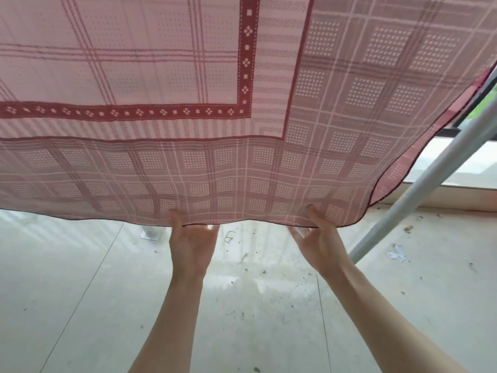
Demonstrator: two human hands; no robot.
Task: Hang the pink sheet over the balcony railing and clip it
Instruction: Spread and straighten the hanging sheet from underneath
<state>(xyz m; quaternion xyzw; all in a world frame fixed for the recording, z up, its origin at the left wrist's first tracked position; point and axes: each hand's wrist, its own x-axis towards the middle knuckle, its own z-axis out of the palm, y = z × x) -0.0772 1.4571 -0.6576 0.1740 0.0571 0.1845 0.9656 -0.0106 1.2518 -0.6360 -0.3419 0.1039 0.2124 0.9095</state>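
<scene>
Pale floor tiles [80, 292], speckled with debris, lie under both raised arms. Left hand [192, 238] and right hand [320, 238] each pinch the lower hem of the pink sheet [188, 103], thumbs on its near face. It spreads above and beyond them. A white pole [419, 189] slants at right.

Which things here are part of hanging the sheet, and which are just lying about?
Job: pink sheet, its lower edge gripped by left hand and right hand.
Lying about: white pole, crumpled scrap and debris on the floor.
</scene>
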